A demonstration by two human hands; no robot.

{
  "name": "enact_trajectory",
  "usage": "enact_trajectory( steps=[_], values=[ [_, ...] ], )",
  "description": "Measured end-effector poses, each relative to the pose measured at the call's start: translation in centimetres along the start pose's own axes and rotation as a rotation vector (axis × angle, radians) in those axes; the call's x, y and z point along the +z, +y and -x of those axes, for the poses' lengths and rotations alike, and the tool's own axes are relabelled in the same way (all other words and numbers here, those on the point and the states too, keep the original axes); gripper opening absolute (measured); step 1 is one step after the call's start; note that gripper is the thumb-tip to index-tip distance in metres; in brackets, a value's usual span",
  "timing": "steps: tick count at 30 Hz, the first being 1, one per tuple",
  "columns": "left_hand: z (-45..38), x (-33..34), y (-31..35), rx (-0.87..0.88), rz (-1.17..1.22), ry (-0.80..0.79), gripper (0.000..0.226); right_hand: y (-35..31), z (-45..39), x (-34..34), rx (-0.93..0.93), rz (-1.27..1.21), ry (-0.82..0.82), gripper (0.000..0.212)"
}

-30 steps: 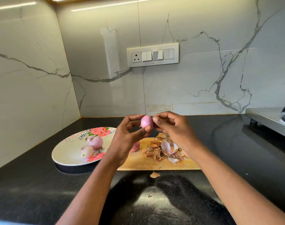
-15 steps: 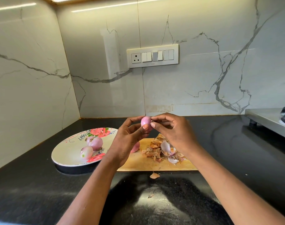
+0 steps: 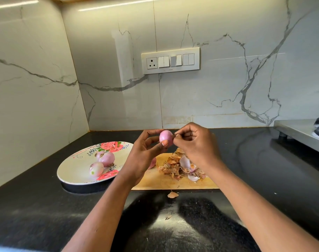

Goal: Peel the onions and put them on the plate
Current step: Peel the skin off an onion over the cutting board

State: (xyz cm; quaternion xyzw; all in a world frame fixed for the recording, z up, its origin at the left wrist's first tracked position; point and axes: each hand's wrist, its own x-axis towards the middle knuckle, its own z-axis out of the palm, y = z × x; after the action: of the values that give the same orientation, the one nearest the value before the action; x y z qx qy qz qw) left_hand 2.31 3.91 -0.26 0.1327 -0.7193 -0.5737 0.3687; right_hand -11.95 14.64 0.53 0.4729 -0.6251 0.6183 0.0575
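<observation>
My left hand [image 3: 144, 153] holds a small pink onion [image 3: 165, 136] between thumb and fingers, raised above the wooden cutting board [image 3: 166, 181]. My right hand [image 3: 195, 144] is at the onion's right side, its fingertips pinching a bit of skin there. Two peeled onions [image 3: 106, 158] [image 3: 96, 169] lie on the floral white plate [image 3: 73, 171] at the left. Another onion [image 3: 152, 163] shows partly behind my left hand on the board. A heap of brown and pale onion peels [image 3: 180, 168] lies on the board under my right hand.
The black countertop [image 3: 264, 170] runs into a marble corner. A loose peel [image 3: 172, 194] lies just in front of the board. A steel shelf [image 3: 300, 135] with a dark object juts in at the right. A switch panel [image 3: 170, 60] is on the back wall.
My left hand has turned the onion a little in its fingers. My right fingertips have shifted from the onion's top to its right side, pinching skin.
</observation>
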Motion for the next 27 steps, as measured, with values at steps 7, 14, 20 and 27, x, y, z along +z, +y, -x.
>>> enact_trajectory(
  steps=[7,14,20,27],
  values=[
    [-0.1,0.1,0.4,-0.060,0.205,0.037,0.043,0.6,-0.5,-0.5,0.134,-0.092,-0.115,0.019],
    [0.0,0.0,0.4,-0.057,0.180,0.042,0.046,0.6,-0.5,-0.4,-0.019,0.059,-0.128,0.013],
    [0.0,0.1,0.3,-0.029,0.075,0.031,0.050,-0.1,-0.1,-0.3,-0.137,0.054,-0.119,0.019],
    [0.1,-0.1,0.3,0.012,0.022,0.031,0.051,0.1,0.1,-0.3,-0.146,0.088,-0.086,0.015]
  ],
)
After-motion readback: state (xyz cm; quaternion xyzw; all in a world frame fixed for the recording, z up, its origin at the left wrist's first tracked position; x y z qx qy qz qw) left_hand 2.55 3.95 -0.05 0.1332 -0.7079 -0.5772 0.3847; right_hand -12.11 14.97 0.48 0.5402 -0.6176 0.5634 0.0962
